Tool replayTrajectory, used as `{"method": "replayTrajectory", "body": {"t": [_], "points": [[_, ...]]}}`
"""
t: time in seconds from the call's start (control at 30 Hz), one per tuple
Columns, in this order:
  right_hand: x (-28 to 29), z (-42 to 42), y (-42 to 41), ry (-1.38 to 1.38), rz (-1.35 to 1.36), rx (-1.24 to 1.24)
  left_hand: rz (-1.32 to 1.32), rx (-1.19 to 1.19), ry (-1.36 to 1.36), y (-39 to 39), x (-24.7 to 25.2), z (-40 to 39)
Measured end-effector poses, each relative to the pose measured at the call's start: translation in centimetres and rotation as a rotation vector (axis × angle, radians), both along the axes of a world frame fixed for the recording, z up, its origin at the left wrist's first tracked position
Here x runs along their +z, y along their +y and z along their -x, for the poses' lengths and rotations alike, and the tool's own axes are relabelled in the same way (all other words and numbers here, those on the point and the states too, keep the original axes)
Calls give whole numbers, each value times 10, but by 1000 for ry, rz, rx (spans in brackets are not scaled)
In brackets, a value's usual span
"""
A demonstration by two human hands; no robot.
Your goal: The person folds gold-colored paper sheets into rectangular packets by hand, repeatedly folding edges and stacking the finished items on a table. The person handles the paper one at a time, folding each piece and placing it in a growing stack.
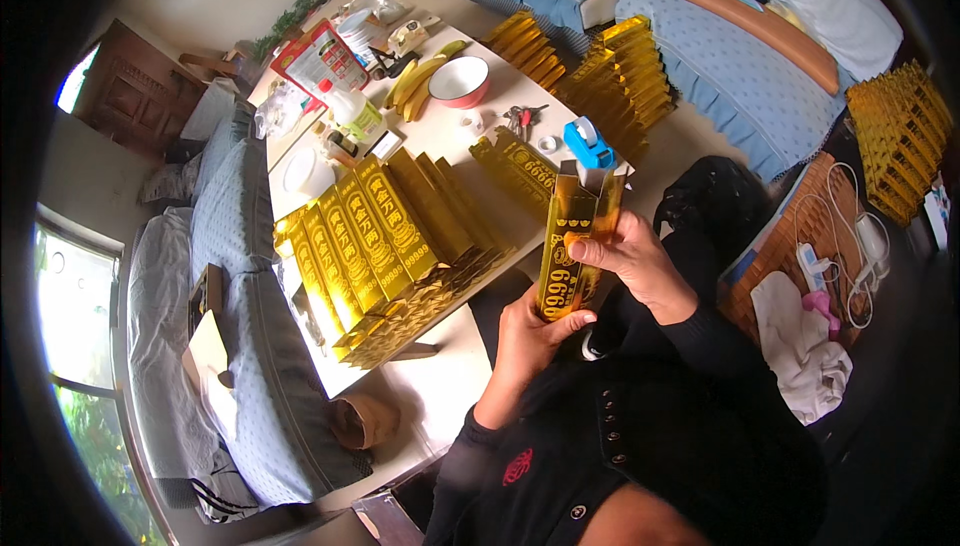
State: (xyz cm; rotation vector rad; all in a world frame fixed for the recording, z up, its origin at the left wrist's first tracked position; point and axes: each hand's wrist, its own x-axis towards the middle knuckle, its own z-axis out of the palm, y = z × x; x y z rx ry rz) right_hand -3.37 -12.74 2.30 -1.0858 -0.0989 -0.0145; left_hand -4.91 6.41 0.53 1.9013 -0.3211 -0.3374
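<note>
A long gold foil paper box [568, 246] with printed writing is held upright before my body. My left hand [534, 332] grips its lower end, the thumb across the bottom edge. Higher up, my right hand [634, 264] clasps its side, and an orange cover shows on that thumb. The box's upper end is open, with flaps sticking up. To the left, a stack of gold boxes [360, 246] covers the near part of the table [517, 234]. A flat gold sheet [517, 171] with writing lies behind the held box.
A blue tape dispenser [589, 142], keys [523, 119], a red-and-white bowl [459, 82], bananas [420, 84] and a plastic bottle [349, 107] stand on the table. More gold stacks [622, 80] rise beyond its right edge. A woven seat [810, 238] holds cables and white cloth [799, 347].
</note>
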Motion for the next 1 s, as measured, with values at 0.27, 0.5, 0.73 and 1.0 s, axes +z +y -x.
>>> {"method": "replayTrajectory", "body": {"t": [0.27, 0.5, 0.73, 1.0], "points": [[-24, 10, 22, 70, 139, -28, 317, 2, 217, 9, 1, -17], [1, -10, 13, -64, -71, -334, 169, -124, 272, 34, -32, 13], [-41, 7, 67, 107, -53, -162, -57, 183, -354, 58, -42, 22], [-20, 19, 86, -72, 132, 215, 155, 145, -23, 74, -39, 29]]}}
